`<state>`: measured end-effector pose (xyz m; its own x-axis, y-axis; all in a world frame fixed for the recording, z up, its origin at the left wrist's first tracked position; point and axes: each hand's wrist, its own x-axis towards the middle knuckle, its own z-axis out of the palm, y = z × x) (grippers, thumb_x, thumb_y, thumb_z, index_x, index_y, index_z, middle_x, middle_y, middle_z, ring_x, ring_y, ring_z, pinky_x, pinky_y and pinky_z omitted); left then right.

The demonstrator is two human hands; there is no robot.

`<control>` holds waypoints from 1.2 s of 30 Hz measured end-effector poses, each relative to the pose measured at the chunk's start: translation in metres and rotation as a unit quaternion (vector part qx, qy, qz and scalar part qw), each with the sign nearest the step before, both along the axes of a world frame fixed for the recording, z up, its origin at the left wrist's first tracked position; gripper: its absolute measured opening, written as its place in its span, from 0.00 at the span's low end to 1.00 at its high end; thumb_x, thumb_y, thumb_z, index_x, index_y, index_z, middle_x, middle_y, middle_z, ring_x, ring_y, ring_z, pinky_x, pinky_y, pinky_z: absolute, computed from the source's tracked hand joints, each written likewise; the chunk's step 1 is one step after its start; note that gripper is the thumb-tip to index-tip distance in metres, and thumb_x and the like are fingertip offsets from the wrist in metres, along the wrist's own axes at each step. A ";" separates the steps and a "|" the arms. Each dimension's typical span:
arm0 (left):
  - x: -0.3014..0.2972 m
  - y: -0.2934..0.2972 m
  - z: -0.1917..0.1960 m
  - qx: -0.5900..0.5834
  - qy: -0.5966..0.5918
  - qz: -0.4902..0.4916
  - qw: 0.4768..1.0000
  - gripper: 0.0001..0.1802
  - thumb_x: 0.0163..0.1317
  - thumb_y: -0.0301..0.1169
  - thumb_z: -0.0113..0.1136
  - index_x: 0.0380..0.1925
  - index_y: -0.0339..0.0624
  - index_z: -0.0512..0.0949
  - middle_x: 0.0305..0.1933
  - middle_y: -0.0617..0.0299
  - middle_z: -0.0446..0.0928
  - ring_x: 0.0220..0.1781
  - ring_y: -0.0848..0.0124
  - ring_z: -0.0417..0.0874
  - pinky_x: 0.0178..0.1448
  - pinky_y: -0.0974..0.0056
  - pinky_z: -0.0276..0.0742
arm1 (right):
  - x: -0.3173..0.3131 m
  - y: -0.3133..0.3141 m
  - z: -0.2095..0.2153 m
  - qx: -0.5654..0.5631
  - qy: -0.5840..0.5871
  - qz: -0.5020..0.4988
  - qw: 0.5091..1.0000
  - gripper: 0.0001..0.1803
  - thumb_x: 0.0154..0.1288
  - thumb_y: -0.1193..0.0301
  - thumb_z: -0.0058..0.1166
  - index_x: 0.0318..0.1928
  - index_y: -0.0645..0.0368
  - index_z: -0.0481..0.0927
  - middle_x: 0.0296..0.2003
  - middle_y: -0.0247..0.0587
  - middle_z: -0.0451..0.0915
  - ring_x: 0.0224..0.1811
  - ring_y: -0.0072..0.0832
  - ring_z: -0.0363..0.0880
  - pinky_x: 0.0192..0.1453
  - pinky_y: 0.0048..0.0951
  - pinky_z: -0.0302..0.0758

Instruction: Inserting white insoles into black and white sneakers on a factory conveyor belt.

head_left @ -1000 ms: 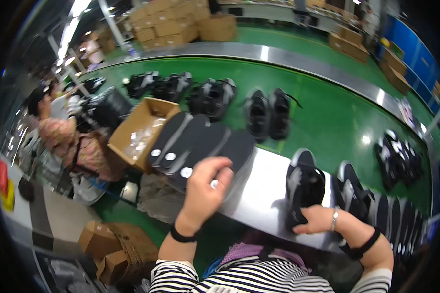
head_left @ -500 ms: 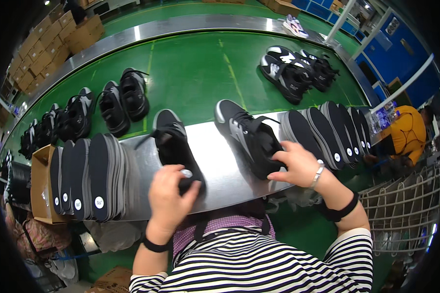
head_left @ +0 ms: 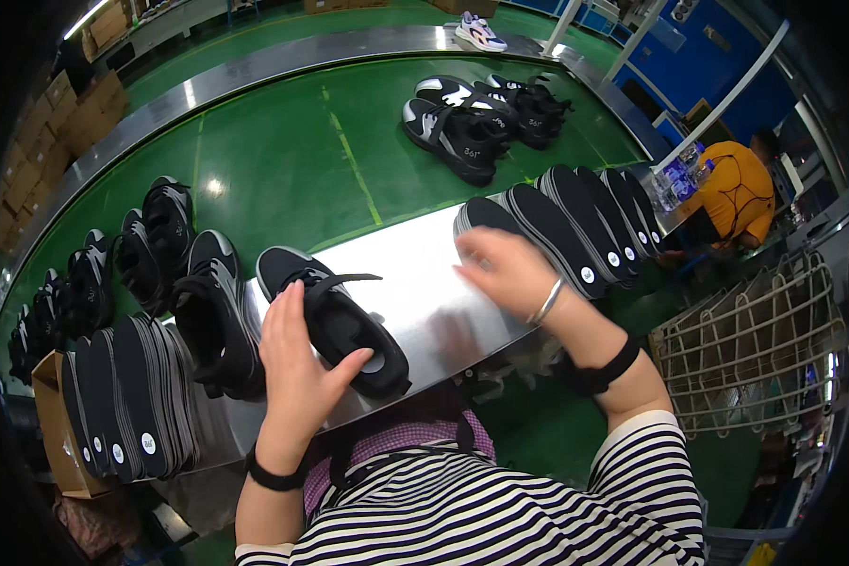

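Two black low-top lace-up shoes with grey toes stand side by side on the metal ledge before me: a left-hand shoe (head_left: pixel 219 316) and a right-hand shoe (head_left: pixel 335 316). My left hand (head_left: pixel 302 363) is on the right-hand shoe, fingers stretched along its left side, thumb over the heel opening. A pale round spot shows inside that heel by the thumb. My right hand (head_left: pixel 505 269), slightly blurred, hovers with thumb and fingers apart at the left end of a row of black insoles (head_left: pixel 549 236), holding nothing I can see.
More insoles (head_left: pixel 146 396) stand stacked at left by an open cardboard box (head_left: pixel 61 429). Other black shoes (head_left: pixel 156 231) line the green belt (head_left: pixel 283 160), with a few (head_left: pixel 472 123) at far right. Someone in an orange top (head_left: pixel 731 189) sits at right, near a wire rack (head_left: pixel 755 340).
The view has shifted. The right-hand shoe has moved left beside the other. My left hand is now on it; my right hand has let go of its heel and reached toward the insoles.
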<state>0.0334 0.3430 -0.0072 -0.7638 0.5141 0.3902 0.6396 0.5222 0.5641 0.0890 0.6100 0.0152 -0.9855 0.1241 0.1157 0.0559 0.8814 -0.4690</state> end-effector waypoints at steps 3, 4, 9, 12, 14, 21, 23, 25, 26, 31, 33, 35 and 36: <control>-0.003 0.014 -0.007 -0.026 -0.020 0.012 0.999 0.52 0.33 0.36 0.70 0.59 0.33 0.51 0.55 0.44 0.60 0.59 0.49 0.58 0.61 0.53 0.54 | 0.013 0.072 -0.004 0.140 -0.018 -0.191 0.971 0.20 0.49 0.60 0.56 0.40 0.60 0.74 0.37 0.47 0.75 0.43 0.41 0.73 0.45 0.38 0.71; -0.003 0.015 -0.006 -0.038 -0.020 0.009 0.999 0.53 0.33 0.35 0.70 0.59 0.33 0.51 0.55 0.44 0.59 0.59 0.50 0.58 0.61 0.53 0.53 | 0.020 0.089 -0.008 0.177 -0.107 -0.262 0.943 0.24 0.47 0.57 0.58 0.42 0.59 0.73 0.41 0.45 0.73 0.47 0.41 0.71 0.47 0.39 0.70; -0.005 0.014 0.002 -0.070 -0.052 -0.034 0.996 0.53 0.32 0.30 0.68 0.60 0.33 0.49 0.54 0.44 0.58 0.57 0.50 0.58 0.59 0.55 0.55 | 0.034 0.117 -0.028 0.171 -0.174 -0.311 0.918 0.28 0.41 0.55 0.63 0.42 0.53 0.68 0.44 0.44 0.70 0.49 0.41 0.69 0.50 0.41 0.67; -0.008 0.014 0.005 -0.023 -0.040 -0.020 0.999 0.43 0.31 0.25 0.66 0.53 0.34 0.59 0.50 0.48 0.62 0.54 0.52 0.62 0.56 0.57 0.60 | 0.034 0.117 -0.032 0.186 -0.190 -0.299 0.916 0.27 0.41 0.56 0.63 0.41 0.52 0.68 0.43 0.43 0.71 0.49 0.40 0.70 0.49 0.41 0.66; -0.009 0.014 0.005 -0.009 -0.066 0.009 0.998 0.28 0.30 0.21 0.63 0.38 0.35 0.67 0.45 0.50 0.67 0.50 0.53 0.66 0.52 0.59 0.63 | 0.035 0.118 -0.032 0.174 -0.172 -0.297 0.923 0.27 0.41 0.56 0.63 0.41 0.52 0.68 0.42 0.42 0.72 0.48 0.38 0.71 0.49 0.40 0.65; -0.017 0.019 0.004 0.076 0.059 -0.017 0.995 0.14 0.38 0.21 0.60 0.27 0.39 0.68 0.34 0.53 0.72 0.38 0.54 0.72 0.39 0.57 0.68 | 0.038 0.110 0.002 0.141 0.066 -0.256 0.954 0.22 0.44 0.60 0.61 0.37 0.57 0.70 0.36 0.46 0.72 0.39 0.38 0.72 0.41 0.35 0.69; -0.021 0.019 0.003 0.053 0.036 -0.001 0.998 0.13 0.41 0.25 0.60 0.29 0.40 0.69 0.27 0.54 0.72 0.33 0.56 0.74 0.36 0.58 0.69 | 0.034 0.092 0.029 -0.068 0.068 -0.226 0.969 0.16 0.48 0.62 0.58 0.32 0.59 0.71 0.28 0.39 0.72 0.29 0.27 0.73 0.32 0.27 0.70; -0.024 0.024 0.001 0.097 -0.025 0.015 0.995 0.12 0.44 0.26 0.60 0.30 0.38 0.69 0.24 0.51 0.74 0.29 0.53 0.75 0.33 0.58 0.69 | 0.033 0.062 0.058 -0.349 -0.031 -0.123 0.929 0.10 0.54 0.66 0.54 0.30 0.60 0.73 0.18 0.28 0.71 0.17 0.14 0.69 0.21 0.16 0.66; -0.026 0.027 0.000 0.137 -0.070 0.026 0.988 0.13 0.45 0.27 0.60 0.30 0.37 0.69 0.23 0.50 0.74 0.27 0.52 0.76 0.31 0.58 0.70 | 0.033 0.042 0.067 -0.400 -0.096 -0.071 0.909 0.10 0.54 0.67 0.54 0.29 0.61 0.75 0.19 0.30 0.72 0.17 0.15 0.69 0.21 0.17 0.66; -0.029 0.031 -0.003 0.198 -0.239 0.033 0.950 0.11 0.52 0.25 0.57 0.34 0.34 0.67 0.23 0.59 0.76 0.26 0.79 0.74 0.32 0.74 0.69 | 0.006 -0.038 0.083 -0.258 -0.395 0.109 0.875 0.12 0.52 0.68 0.51 0.22 0.66 0.77 0.16 0.35 0.74 0.19 0.18 0.70 0.24 0.22 0.66; -0.029 0.029 -0.002 0.197 -0.248 0.028 0.948 0.11 0.53 0.25 0.56 0.34 0.34 0.67 0.23 0.61 0.75 0.26 0.79 0.74 0.33 0.75 0.68 | -0.013 -0.058 0.077 -0.191 -0.396 0.128 0.889 0.11 0.50 0.69 0.51 0.22 0.67 0.77 0.17 0.37 0.74 0.19 0.20 0.71 0.25 0.23 0.66; -0.030 0.027 -0.002 0.278 -0.305 0.002 0.911 0.09 0.55 0.27 0.55 0.34 0.35 0.68 0.24 0.64 0.74 0.27 0.80 0.72 0.35 0.75 0.67 | -0.024 -0.071 0.071 -0.117 -0.396 0.150 0.898 0.11 0.48 0.70 0.51 0.23 0.67 0.77 0.17 0.38 0.74 0.19 0.21 0.71 0.25 0.25 0.67; -0.030 0.026 -0.001 0.265 -0.308 0.010 0.914 0.09 0.55 0.27 0.55 0.34 0.35 0.68 0.24 0.64 0.74 0.27 0.80 0.72 0.35 0.75 0.67 | -0.027 -0.075 0.069 -0.112 -0.417 0.163 0.887 0.10 0.47 0.70 0.50 0.23 0.67 0.77 0.17 0.39 0.75 0.19 0.23 0.72 0.24 0.25 0.67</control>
